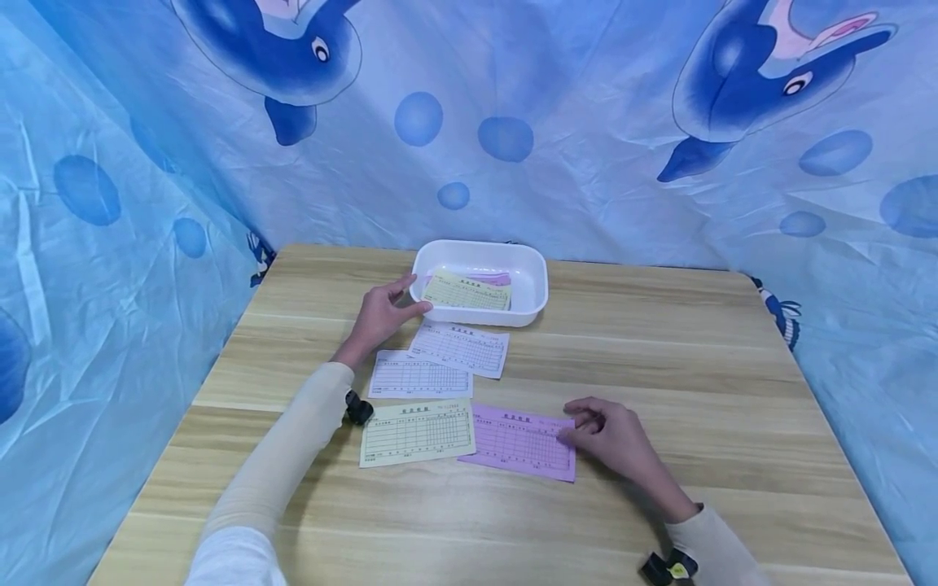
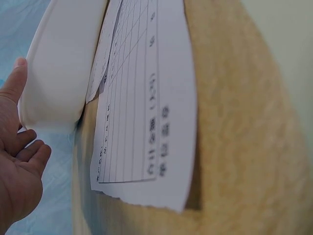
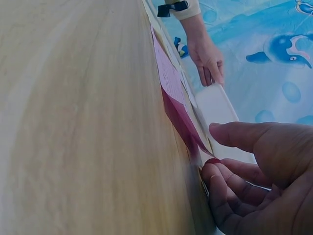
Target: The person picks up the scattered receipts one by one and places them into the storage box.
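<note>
A white plastic box (image 1: 529,305) stands at the back of the table, holding yellow and pink printed slips. My left hand (image 1: 383,317) holds its front-left corner, the thumb against the outer wall (image 2: 61,63). My right hand (image 1: 611,435) has the right edge of a purple printed form slip (image 1: 523,448) at its fingertips. In the right wrist view, this slip (image 3: 171,81) bends up off the table, its lifted corner reaching the curled fingers (image 3: 227,176) below the thumb.
A yellow slip (image 1: 418,439) lies left of the purple one. Behind it are two white slips, one (image 1: 418,378) overlapped by the other (image 1: 469,346) close to the box. A blue dolphin-print curtain (image 1: 586,203) hangs behind the wooden table (image 1: 659,325).
</note>
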`<state>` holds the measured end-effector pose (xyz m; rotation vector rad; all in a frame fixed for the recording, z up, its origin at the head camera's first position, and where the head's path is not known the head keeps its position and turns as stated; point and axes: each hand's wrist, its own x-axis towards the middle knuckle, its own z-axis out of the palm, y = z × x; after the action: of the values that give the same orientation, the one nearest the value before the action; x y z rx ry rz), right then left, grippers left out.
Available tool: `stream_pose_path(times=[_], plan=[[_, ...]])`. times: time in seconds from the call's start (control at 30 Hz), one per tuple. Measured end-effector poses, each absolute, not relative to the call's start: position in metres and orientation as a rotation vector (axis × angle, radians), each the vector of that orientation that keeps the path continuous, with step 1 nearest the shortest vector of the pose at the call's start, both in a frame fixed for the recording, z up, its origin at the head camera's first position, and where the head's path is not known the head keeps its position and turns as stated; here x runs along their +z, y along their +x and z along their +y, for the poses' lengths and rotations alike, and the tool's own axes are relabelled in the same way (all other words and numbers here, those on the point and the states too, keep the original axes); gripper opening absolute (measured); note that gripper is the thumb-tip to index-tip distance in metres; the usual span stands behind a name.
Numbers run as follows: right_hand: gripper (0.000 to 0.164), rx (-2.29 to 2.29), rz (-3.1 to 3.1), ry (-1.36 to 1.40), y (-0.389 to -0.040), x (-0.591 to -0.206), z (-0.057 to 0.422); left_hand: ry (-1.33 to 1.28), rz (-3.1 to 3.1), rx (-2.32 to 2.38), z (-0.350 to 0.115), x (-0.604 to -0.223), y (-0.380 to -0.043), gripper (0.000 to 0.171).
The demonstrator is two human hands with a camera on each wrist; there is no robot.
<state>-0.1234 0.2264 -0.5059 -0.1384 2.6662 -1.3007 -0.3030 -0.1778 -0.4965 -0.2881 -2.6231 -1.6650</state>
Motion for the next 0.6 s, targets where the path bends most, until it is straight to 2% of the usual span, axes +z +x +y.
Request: stream_pose_path(times=[0.33,0.6], plan=[[0.037,-1.304,2.630,-0.195,-0.1213,-0.5050,0.2207,-0.284,-2.629,-1.653,-0.1758,-0.4945,-0.3041,0.083],[0.019,-1.345,2.627,-0.249,-0.1209,-0.5061,0.2244,-0.279,-2.634,-1.653,-0.1766,-0.4942,-0.3027,0.083]])
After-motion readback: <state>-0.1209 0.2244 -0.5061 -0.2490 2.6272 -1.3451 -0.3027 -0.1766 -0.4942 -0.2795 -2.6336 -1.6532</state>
